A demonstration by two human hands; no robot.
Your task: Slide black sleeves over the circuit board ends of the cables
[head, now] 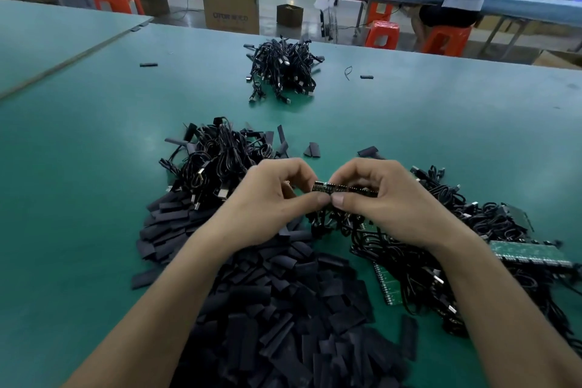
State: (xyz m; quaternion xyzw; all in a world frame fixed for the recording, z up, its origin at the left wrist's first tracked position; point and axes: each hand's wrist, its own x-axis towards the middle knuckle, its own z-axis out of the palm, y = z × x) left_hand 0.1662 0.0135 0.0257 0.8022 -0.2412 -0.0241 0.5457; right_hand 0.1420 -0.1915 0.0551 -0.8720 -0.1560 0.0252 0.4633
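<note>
1. The green worktop (94,167) carries everything. Its biggest heap, the loose black sleeves (283,309), lies just below the hands, on the person's side, and spreads leftward.
2. A heap of cables (456,230) sits under the right wrist with green board panels (529,253) on it. A second tangle (214,161) lies beyond the left hand, and a far bundle (283,72) sits well apart.
3. The left hand (267,208) and right hand (387,198) hover between the heaps, thumb tips almost touching. Each pinches the same piece.
4. That piece, a circuit board strip (343,189), lies level with its long axis running left to right between the hands. Dark cables hang from its lower edge.
5. The sleeves look closer to the left hand, so it seems better placed to fetch one.
6. Fingers cover both ends of the strip. I cannot tell whether it is one board or a joined row, nor whether a sleeve is already in either palm.
</note>
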